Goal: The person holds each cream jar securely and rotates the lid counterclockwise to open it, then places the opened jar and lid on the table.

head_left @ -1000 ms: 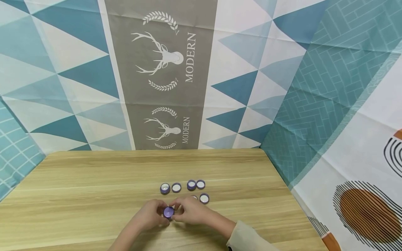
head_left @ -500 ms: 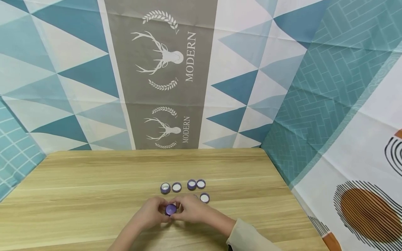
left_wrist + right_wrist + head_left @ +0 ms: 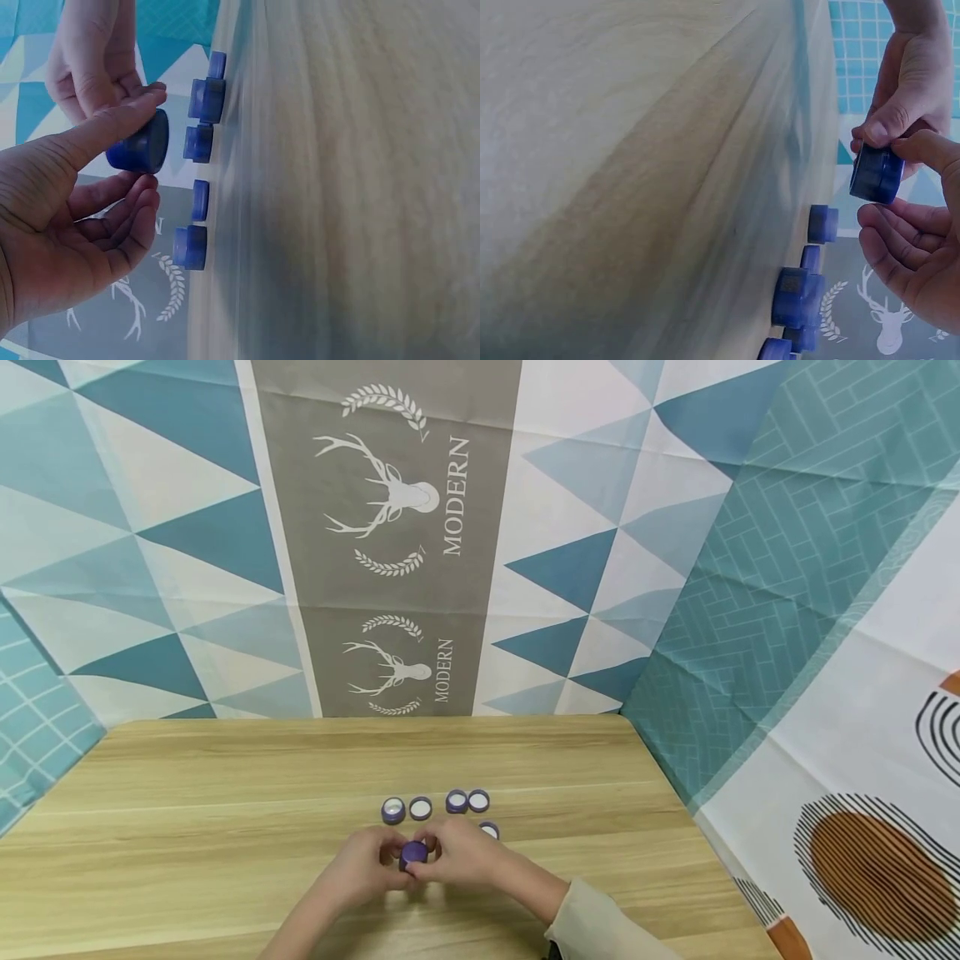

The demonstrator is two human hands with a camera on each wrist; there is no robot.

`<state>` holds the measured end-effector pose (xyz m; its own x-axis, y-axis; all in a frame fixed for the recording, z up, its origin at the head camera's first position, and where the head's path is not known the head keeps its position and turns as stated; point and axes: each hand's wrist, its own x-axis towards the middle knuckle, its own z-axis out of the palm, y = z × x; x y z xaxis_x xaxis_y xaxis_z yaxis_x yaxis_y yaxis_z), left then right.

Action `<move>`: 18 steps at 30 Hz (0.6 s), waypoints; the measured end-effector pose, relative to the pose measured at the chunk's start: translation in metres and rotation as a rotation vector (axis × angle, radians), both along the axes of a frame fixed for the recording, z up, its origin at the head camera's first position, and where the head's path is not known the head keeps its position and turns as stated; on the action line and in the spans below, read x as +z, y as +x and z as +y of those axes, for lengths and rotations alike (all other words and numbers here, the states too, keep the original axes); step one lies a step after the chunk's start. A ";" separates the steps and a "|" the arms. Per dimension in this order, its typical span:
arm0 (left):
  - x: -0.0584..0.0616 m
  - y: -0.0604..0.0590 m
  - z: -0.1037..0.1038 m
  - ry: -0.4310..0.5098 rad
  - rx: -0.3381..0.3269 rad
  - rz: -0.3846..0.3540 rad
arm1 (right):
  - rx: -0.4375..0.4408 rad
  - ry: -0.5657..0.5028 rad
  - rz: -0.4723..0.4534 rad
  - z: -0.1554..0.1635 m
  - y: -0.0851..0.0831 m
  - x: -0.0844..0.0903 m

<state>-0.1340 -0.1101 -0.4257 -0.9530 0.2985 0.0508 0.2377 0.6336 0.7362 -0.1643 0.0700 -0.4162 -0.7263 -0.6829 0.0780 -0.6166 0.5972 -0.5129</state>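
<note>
Both hands hold one small round purple jar (image 3: pixel 413 855) just above the wooden table (image 3: pixel 187 827). My left hand (image 3: pixel 375 867) pinches it from the left, and the left wrist view shows the thumb and fingers round the jar (image 3: pixel 139 147). My right hand (image 3: pixel 459 857) grips it from the right. In the right wrist view the jar (image 3: pixel 876 173) sits between my right hand's fingers (image 3: pixel 889 232) and the left hand's thumb (image 3: pixel 889 124). The jar is off the table and tilted.
Beyond the hands, four small purple pieces stand in a row: a jar (image 3: pixel 393 811), a white-faced lid (image 3: pixel 421 808), another jar (image 3: pixel 456 802) and another lid (image 3: pixel 478 800). One more piece (image 3: pixel 489 829) shows partly behind my right hand. Patterned cloth walls close the back and right.
The hands have shifted slightly away from me with the jar. The jar has tilted, so its side shows more than its top. My right hand hides more of the near-right piece.
</note>
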 end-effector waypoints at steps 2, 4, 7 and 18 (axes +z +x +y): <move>0.000 0.000 0.001 0.000 0.010 0.009 | 0.006 -0.003 0.010 0.000 0.001 0.002; 0.001 0.001 0.002 -0.002 0.022 0.021 | 0.006 0.000 0.027 0.001 0.001 0.004; 0.002 0.002 0.003 -0.006 0.028 0.046 | 0.022 0.016 0.085 0.002 0.003 0.009; 0.003 0.003 0.001 0.036 -0.015 0.170 | 0.092 0.110 0.211 0.006 0.006 0.024</move>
